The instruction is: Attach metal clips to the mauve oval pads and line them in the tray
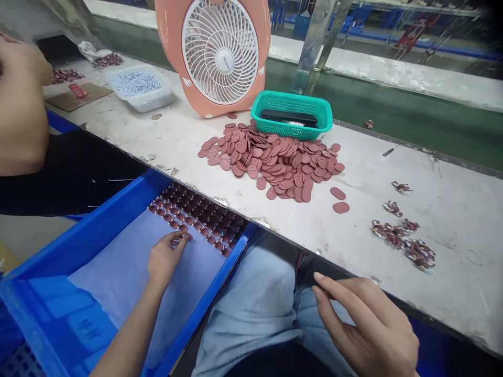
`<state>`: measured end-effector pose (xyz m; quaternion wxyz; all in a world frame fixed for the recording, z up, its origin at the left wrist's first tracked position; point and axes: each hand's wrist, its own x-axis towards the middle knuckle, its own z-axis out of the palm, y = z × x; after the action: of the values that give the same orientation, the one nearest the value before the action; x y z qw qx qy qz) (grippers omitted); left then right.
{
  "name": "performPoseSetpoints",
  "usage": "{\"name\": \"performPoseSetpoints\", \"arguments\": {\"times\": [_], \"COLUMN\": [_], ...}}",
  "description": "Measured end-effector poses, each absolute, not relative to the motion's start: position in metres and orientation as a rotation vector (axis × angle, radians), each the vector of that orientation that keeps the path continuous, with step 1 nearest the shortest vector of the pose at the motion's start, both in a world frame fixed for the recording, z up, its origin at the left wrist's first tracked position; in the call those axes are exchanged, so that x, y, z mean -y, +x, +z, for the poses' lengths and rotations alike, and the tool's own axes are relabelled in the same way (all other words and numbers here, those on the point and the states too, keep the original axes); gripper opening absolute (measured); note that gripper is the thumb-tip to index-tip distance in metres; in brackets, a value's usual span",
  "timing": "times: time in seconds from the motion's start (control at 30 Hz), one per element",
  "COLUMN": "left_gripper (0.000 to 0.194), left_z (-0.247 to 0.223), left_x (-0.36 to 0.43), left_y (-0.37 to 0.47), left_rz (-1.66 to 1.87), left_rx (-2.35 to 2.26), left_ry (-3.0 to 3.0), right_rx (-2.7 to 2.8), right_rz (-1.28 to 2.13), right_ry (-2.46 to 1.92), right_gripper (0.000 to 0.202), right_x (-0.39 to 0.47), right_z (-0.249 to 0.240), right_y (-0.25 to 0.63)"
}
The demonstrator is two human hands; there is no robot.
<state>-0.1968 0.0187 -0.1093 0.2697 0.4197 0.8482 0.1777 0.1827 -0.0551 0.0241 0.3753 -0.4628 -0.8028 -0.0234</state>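
Observation:
My left hand (165, 259) reaches into a blue plastic bin (233, 267) with thumb and fingers pinched on a small reddish-brown piece (189, 237). That piece is at the near edge of closely packed rows of similar brown pieces with pale bits (204, 209). Under them lies a pale bluish sheet (133, 267) lining the bin. Over my lap, at the table's front edge, my right hand (369, 324) holds nothing I can see, its thumb and index finger apart. Beyond it, small clusters of brown and white parts (404, 241) lie on the white table (365, 188).
A heap of flat reddish-brown oval discs (275, 162) lies mid-table before a teal basket (291, 131) holding dark items. An orange fan (223, 57) stands behind. To the left are a white tray of small pale pieces (137, 86) and another person's arm (21, 110).

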Motion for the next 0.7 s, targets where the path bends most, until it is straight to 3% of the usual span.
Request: {"name": "performPoseSetpoints", "arguments": {"times": [0.37, 0.7], "left_gripper": [0.035, 0.041], "left_z": [-0.129, -0.129], "left_x": [-0.042, -0.052], "left_y": [-0.208, -0.209], "left_rz": [0.131, 0.098], "left_rx": [-2.346, -2.332], "left_ry": [1.259, 1.278], "right_rx": [2.021, 1.940], "right_rz": [-0.074, -0.238], "right_ry": [-1.242, -1.338], "right_gripper": [0.029, 0.035], "right_x": [0.051, 0.052], "right_z": [0.020, 0.017], "right_y": [0.191, 0.217]}}
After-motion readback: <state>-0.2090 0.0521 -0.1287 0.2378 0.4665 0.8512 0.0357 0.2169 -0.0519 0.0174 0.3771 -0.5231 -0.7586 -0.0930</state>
